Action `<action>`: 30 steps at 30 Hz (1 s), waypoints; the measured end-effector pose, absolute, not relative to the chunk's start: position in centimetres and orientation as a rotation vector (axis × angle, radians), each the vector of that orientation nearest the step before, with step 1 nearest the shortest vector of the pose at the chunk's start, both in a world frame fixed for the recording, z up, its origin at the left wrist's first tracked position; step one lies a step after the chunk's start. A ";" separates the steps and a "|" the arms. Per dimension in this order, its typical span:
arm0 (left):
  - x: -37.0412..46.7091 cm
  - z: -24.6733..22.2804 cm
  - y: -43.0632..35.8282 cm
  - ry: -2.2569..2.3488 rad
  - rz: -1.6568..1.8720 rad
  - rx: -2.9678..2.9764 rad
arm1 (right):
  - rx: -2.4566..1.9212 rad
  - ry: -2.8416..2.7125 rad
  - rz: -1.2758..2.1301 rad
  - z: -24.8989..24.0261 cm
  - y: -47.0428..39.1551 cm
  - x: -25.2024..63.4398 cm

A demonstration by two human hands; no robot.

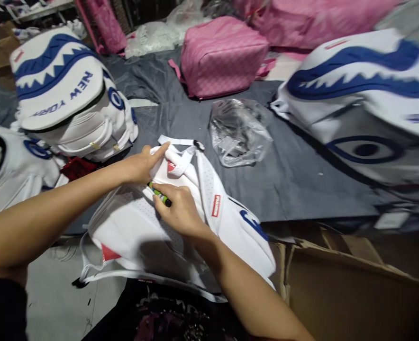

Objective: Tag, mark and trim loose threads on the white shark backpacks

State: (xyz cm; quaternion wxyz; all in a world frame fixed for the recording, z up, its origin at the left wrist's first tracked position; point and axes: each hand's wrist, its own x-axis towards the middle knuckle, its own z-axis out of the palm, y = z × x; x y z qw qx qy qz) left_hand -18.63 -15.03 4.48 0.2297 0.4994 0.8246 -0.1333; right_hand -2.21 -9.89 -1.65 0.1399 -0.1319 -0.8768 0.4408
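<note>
A white backpack [124,227] with a blue printed side lies tilted across the table's front edge, its perforated straps turned up. My left hand [143,163] grips the top edge of the backpack, index finger stretched toward the haul loop [182,163]. Closed in my right hand [181,208] is a small green-and-black hand tool [160,195]; its exact kind is unclear. The tool's far end meets the white fabric close to my left hand, where the fingers hide it. A red label [215,205] shows on one strap.
Finished-looking white-and-blue backpacks stand at left [63,90] and right [366,104]. A pink bag [223,57] sits behind, with a crumpled clear plastic bag [240,132] in front of it. An open cardboard box [348,289] is below the table at right.
</note>
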 end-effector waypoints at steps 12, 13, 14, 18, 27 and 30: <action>-19.2 3.4 -15.9 2.303 -0.264 1.429 | -0.618 -2.155 0.883 2.4 -2.0 2.3; -19.2 3.3 -16.0 2.309 -0.256 1.426 | -0.733 -2.163 0.706 2.0 0.3 2.5; -19.2 3.3 -16.0 2.310 -0.247 1.423 | -0.841 -2.236 0.520 1.3 2.6 2.5; -18.9 3.2 -16.1 2.304 -0.209 1.430 | -1.150 -2.900 -0.090 -3.2 10.2 0.2; -18.1 4.5 -16.0 2.308 -0.158 1.413 | -0.934 -3.122 -0.239 -6.5 14.6 -4.0; -18.2 4.2 -16.0 2.308 -0.147 1.409 | -0.964 -3.143 -0.260 -6.8 14.9 -4.5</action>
